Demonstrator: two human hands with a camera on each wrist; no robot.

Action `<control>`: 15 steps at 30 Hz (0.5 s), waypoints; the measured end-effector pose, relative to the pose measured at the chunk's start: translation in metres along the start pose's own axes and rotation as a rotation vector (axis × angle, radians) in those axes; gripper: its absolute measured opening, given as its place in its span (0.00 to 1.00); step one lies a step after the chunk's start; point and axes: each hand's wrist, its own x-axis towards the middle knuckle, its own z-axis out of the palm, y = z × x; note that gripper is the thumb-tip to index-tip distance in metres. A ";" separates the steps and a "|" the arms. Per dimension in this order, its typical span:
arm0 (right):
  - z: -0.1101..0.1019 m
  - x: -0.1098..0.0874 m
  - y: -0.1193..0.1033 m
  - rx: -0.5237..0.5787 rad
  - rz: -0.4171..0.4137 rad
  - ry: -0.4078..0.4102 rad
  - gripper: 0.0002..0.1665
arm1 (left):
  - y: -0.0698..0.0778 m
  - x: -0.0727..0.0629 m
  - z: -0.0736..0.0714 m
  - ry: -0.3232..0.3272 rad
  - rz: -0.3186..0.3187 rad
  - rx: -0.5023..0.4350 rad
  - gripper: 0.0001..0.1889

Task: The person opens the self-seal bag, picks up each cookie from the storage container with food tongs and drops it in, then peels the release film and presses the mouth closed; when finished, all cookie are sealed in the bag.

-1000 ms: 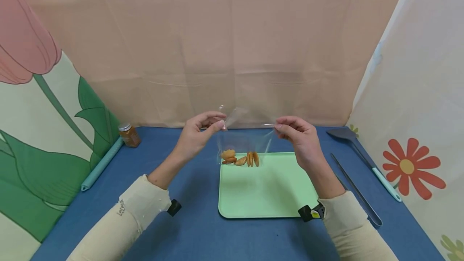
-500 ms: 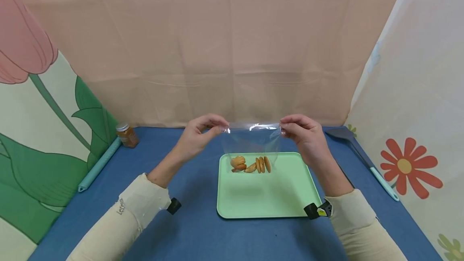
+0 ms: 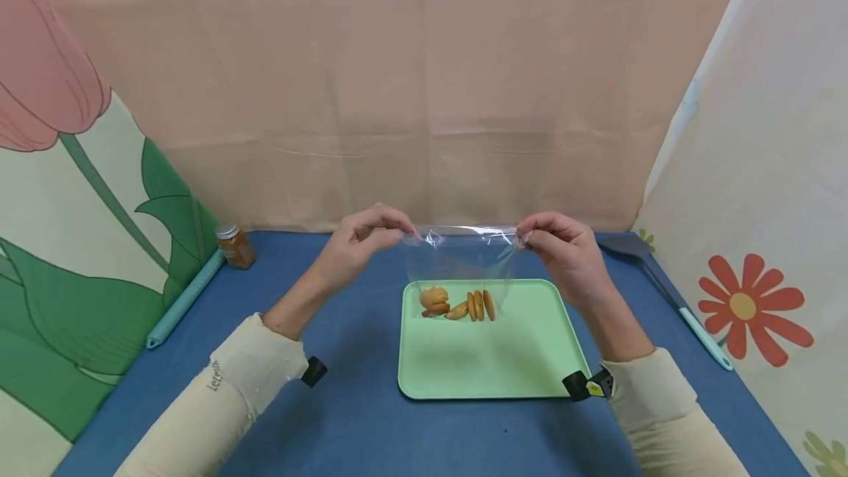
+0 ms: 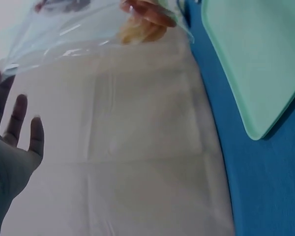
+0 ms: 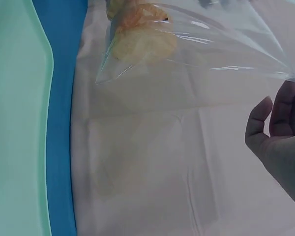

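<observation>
A clear plastic bag [image 3: 460,260] hangs upright between the two hands, above the far part of a light green tray [image 3: 490,366]. Several golden-brown pieces of food, perhaps cookies or pastries [image 3: 435,298], lie along its bottom. My left hand [image 3: 361,245] pinches the bag's upper left corner between thumb and fingers. At the upper right corner, my right hand [image 3: 566,252] pinches the plastic the same way. Both wrist views catch the bag stretched taut from the fingertips, with the food [image 5: 143,39] in its lower corner. The bag's top edge is drawn straight.
A small jar of brown contents with a silver lid [image 3: 235,245] stands at the back left, beside a rolled teal sheet [image 3: 185,300]. A dark spatula with a pale teal handle [image 3: 705,337] lies at the right edge. Fabric walls enclose the blue table [image 3: 371,425].
The bag's top edge went from loose and crumpled to pulled straight. My right hand moved right, and the bag with its food shifted slightly right and lower in the head view.
</observation>
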 end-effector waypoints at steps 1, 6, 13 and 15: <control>0.000 0.000 -0.001 0.001 -0.006 -0.008 0.18 | 0.001 0.000 0.000 0.011 -0.011 0.010 0.09; 0.001 0.001 -0.003 0.015 -0.025 -0.025 0.17 | 0.003 0.002 0.004 0.084 -0.029 0.131 0.07; 0.000 0.001 -0.002 -0.055 0.012 0.035 0.16 | 0.009 0.007 0.005 0.075 -0.063 0.254 0.22; -0.001 0.000 -0.001 -0.102 0.036 0.062 0.15 | 0.013 0.008 0.006 0.068 -0.102 0.301 0.26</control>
